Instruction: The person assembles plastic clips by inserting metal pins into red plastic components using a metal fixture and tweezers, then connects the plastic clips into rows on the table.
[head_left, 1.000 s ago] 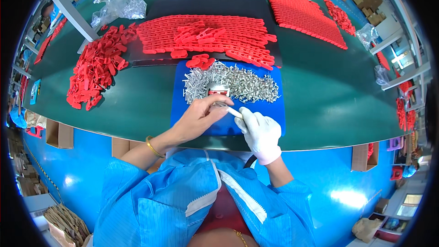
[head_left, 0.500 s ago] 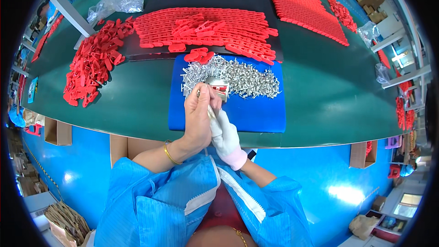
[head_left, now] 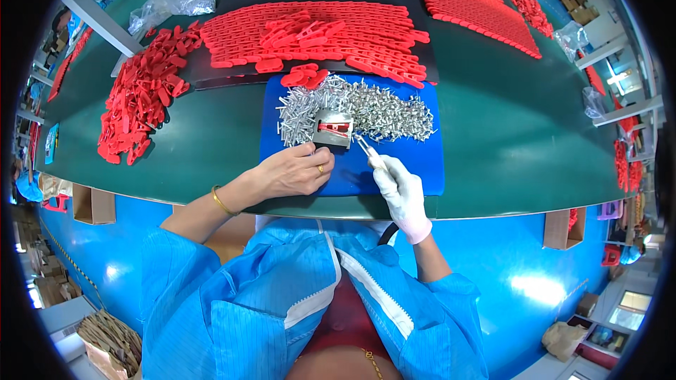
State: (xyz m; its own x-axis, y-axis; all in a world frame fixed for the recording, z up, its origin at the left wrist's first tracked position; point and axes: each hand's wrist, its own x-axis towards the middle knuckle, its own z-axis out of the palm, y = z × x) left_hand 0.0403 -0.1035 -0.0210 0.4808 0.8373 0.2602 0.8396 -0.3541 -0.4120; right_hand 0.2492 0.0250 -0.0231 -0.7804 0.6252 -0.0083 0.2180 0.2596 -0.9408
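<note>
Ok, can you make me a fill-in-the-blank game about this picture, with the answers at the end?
1. The gloved hand, which holds a slim tool, is the person's ____ one.
2. A gold bracelet circles the person's ____ wrist.
3. The mat under the small metal pins is coloured ____.
4. The big loose heap of plastic pieces near the table's left side is coloured ____.

Missing words: right; left; blue; red.

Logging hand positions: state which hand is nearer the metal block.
Left. The left hand is at the near edge of the metal block; the gloved right hand is farther off, to its lower right.
</note>
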